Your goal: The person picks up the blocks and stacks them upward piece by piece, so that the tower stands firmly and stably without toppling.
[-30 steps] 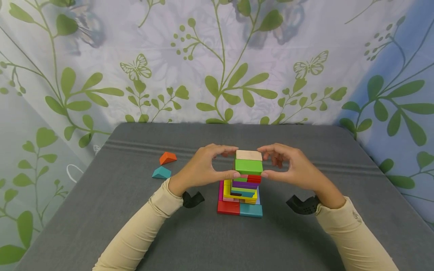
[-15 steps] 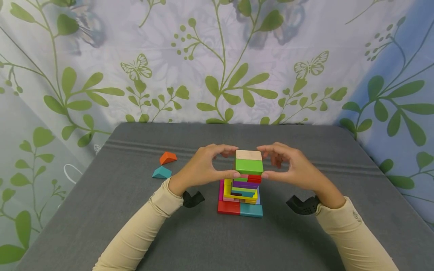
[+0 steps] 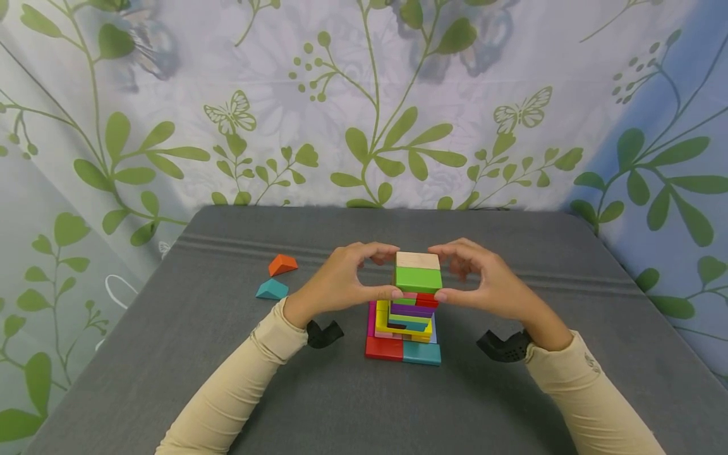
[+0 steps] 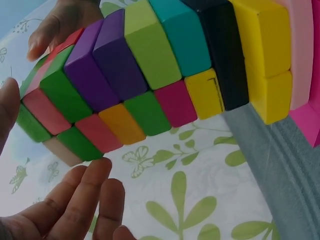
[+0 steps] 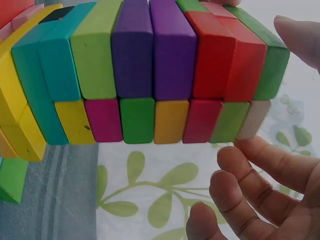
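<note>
Block tower [image 3: 405, 316] mostly stacked; top green block [image 3: 418, 279] pinched by left hand [image 3: 335, 284] and right hand [image 3: 489, 284]. Two wedges [image 3: 277, 278] left unplaced at 9 o'clock.

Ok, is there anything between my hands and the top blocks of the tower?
Nothing visible. The left hand and right hand flank the block tower, fingertips already at the green block and the natural wood block on top.

The block tower [image 3: 405, 313] stands mid-table, flanked closely by the left hand [image 3: 341, 281] and right hand [image 3: 483, 281] at its top. Open grey tabletop [image 3: 512, 404] lies in front and behind; an orange wedge [image 3: 282, 264] and teal wedge [image 3: 271, 290] sit well left
</note>
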Demonstrator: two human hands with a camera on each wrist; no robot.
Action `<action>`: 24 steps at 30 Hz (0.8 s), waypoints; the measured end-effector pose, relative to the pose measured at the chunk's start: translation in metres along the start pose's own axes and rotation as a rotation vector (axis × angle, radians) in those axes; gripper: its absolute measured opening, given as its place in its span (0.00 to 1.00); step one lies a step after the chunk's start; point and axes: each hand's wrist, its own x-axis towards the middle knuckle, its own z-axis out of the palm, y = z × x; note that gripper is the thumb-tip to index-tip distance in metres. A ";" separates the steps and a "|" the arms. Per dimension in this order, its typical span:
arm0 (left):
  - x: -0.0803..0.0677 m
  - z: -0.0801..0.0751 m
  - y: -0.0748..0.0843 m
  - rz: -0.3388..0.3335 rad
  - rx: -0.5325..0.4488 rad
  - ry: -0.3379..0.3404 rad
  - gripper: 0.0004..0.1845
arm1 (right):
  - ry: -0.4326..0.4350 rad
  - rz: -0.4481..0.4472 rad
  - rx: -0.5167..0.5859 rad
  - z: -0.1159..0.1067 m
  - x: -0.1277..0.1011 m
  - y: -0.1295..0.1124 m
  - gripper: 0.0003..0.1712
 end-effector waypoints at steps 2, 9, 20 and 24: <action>-0.001 -0.003 0.000 -0.003 -0.003 -0.009 0.38 | 0.001 0.012 -0.005 0.002 0.000 0.001 0.36; -0.008 -0.031 -0.004 0.012 -0.049 -0.048 0.28 | 0.007 0.018 -0.006 0.006 0.000 0.002 0.34; -0.047 -0.074 -0.057 -0.196 0.032 -0.142 0.16 | 0.012 -0.029 0.013 0.006 0.001 0.002 0.37; -0.071 -0.094 -0.089 -0.299 0.052 -0.157 0.17 | 0.010 -0.030 0.014 0.006 0.004 0.002 0.37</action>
